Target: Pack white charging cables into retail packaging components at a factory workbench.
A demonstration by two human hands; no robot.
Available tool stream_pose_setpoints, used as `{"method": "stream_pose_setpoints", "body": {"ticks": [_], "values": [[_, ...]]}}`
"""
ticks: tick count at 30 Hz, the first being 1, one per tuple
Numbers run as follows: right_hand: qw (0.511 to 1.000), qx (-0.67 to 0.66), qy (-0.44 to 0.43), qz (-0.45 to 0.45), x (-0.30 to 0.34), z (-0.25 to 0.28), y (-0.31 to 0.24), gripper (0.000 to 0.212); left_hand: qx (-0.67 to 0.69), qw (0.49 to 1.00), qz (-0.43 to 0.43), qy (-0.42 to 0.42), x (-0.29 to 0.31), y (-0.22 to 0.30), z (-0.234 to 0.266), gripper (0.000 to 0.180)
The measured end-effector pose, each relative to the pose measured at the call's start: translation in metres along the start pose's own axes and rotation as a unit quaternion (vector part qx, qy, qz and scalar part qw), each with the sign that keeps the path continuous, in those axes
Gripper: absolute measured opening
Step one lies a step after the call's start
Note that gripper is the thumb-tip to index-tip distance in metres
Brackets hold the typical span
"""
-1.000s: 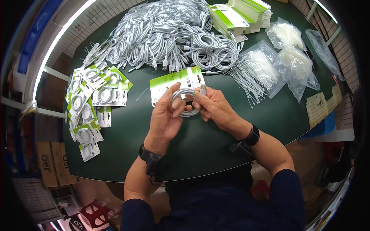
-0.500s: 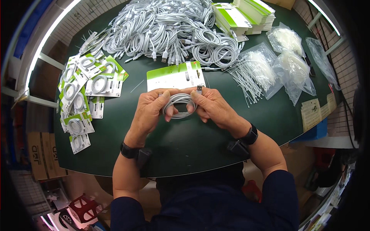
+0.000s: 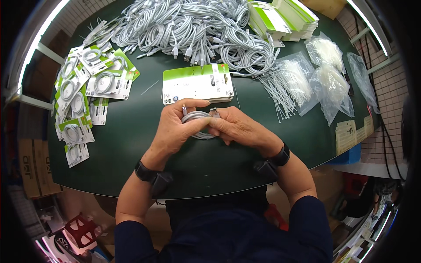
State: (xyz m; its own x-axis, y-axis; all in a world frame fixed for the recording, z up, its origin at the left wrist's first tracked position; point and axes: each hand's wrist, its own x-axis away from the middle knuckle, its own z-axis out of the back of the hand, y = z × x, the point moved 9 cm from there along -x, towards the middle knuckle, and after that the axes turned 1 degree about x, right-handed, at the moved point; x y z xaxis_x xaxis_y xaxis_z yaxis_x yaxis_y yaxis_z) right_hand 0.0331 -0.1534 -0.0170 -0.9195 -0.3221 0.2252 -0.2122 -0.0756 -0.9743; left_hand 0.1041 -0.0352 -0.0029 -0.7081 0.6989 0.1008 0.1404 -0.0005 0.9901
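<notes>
Between my two hands is a coiled grey-white USB cable (image 3: 195, 115), held just above the dark green table. My left hand (image 3: 174, 125) grips the coil's left side, its thumb laid across the loops and its index finger stretched out above. My right hand (image 3: 239, 125) pinches the right side beside a metal USB plug (image 3: 214, 112). Another plug end (image 3: 184, 108) sticks up near my left fingers. Right behind the hands lies a small stack of white and green packaging cards (image 3: 197, 83). Part of the coil is hidden by my fingers.
A big heap of coiled cables (image 3: 175, 30) covers the back. To the left lie carded cables (image 3: 72, 94). Loose white cable ties (image 3: 276, 94) and clear bags of ties (image 3: 331, 85) lie to the right. Stacks of cards (image 3: 280, 19) stand at the back right.
My left thumb has moved across the coil toward my right fingers, and the left index finger has stretched out. The hands are closer together. The whole view has shifted slightly.
</notes>
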Motion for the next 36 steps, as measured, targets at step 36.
{"method": "stream_pose_setpoints", "body": {"ticks": [36], "values": [[0.991, -0.012, 0.103, 0.088, 0.027, 0.039, -0.041, 0.043, -0.333, 0.868, -0.317, 0.185, 0.027, 0.106, -0.034, 0.079]]}}
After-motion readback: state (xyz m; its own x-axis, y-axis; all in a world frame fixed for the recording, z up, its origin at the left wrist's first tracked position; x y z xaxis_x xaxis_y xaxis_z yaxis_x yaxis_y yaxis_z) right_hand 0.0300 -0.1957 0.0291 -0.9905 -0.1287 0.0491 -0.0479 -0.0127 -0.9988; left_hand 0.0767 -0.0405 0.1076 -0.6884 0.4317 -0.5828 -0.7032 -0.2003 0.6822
